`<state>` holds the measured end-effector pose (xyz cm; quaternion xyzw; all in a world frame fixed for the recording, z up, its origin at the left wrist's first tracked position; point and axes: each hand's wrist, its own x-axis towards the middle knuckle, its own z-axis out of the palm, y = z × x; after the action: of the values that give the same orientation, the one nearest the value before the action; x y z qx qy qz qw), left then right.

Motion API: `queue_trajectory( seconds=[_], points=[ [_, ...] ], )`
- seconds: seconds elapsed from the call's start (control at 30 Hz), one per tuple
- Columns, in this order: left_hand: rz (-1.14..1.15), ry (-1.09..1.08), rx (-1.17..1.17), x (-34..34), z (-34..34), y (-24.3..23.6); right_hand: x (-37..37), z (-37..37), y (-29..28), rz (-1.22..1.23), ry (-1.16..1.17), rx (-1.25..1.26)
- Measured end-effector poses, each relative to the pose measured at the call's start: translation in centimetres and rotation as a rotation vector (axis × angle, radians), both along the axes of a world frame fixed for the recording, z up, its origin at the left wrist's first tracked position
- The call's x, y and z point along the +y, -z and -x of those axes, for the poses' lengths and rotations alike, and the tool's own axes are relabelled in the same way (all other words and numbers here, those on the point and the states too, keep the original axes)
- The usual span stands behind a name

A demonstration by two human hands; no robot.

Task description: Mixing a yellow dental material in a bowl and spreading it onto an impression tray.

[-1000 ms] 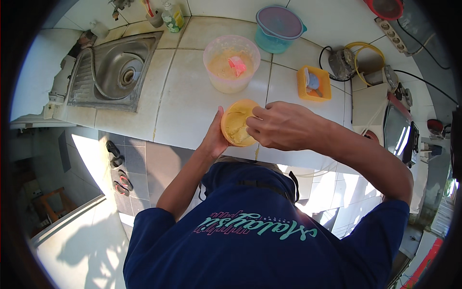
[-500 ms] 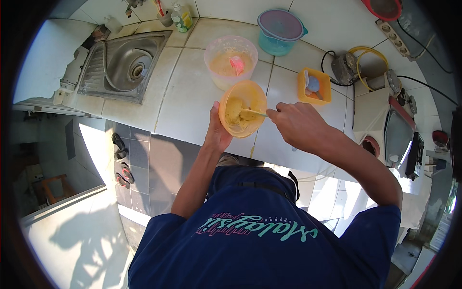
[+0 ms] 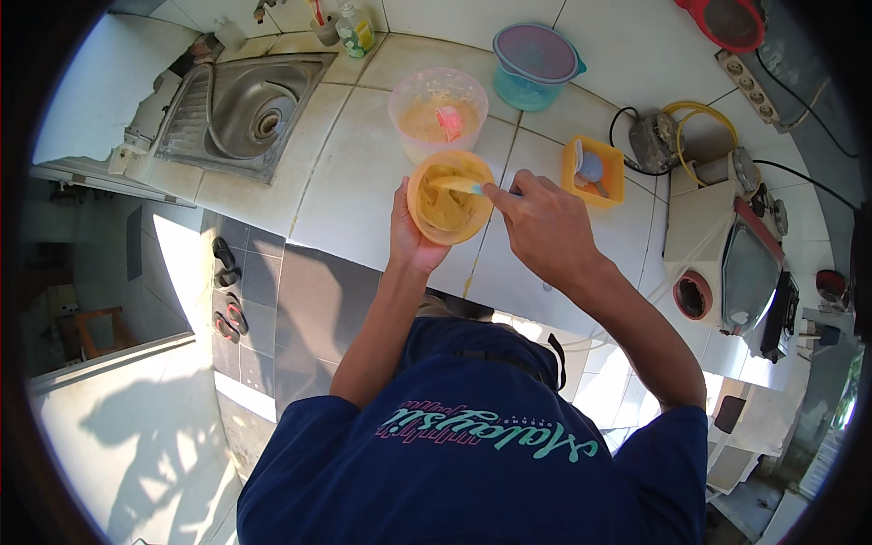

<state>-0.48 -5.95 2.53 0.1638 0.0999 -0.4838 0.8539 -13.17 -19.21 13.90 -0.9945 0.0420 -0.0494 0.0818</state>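
My left hand (image 3: 418, 238) grips a translucent orange bowl (image 3: 472, 229) by its left side, above the front of the tiled counter. A thick yellowish paste or batter (image 3: 443, 211) coats the inside of the bowl. In my right hand (image 3: 547, 222) is a spatula (image 3: 456, 184), its blade smeared with the paste and lying inside the bowl near the far wall. Just behind the bowl stands a larger translucent pinkish tub (image 3: 404, 118) with beige contents and a pink scoop (image 3: 449, 123) resting in it.
A teal lidded container (image 3: 529, 86) stands by the wall. Right of it are a yellow square box (image 3: 618, 182) with small utensils and a white machine (image 3: 704, 227) with a hose. A steel sink (image 3: 241, 113) lies left, with a bottle (image 3: 355, 34) behind it.
The bowl has shifted slightly left and toward the tub. My right hand has moved with it, the spatula blade now higher and farther back in the bowl; my right elbow has drawn inward.
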Motion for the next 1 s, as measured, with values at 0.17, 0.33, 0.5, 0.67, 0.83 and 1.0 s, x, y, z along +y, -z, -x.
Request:
queue_trajectory(
  seconds=[0.17, 0.33, 0.5, 0.67, 0.83, 1.0],
  points=[
    [0.069, 0.004, 0.055, 0.5, 0.1, 1.1, 1.0, 0.1, 1.8, -0.03, 0.014, 0.112],
    [0.041, -0.031, 0.096, 0.7, 0.6, 2.2, 0.3, -0.6, 2.1, -0.056, 0.118, -0.001],
    [0.021, -0.038, 0.142, 0.7, 1.4, 3.3, 0.2, -0.8, 2.3, -0.008, 0.091, -0.014],
    [0.053, -0.078, 0.139, 1.1, 1.8, 5.3, 1.4, 0.6, 3.4, 0.014, -0.012, 0.156],
    [-0.078, -0.198, 0.108, 1.5, 1.9, 4.6, -0.3, -0.3, 5.7, 0.001, 0.17, 0.082],
    [-0.187, -0.261, -0.032, 1.7, 1.6, 5.3, 5.6, 2.1, 9.7, -0.935, 0.538, 0.382]
  ],
)
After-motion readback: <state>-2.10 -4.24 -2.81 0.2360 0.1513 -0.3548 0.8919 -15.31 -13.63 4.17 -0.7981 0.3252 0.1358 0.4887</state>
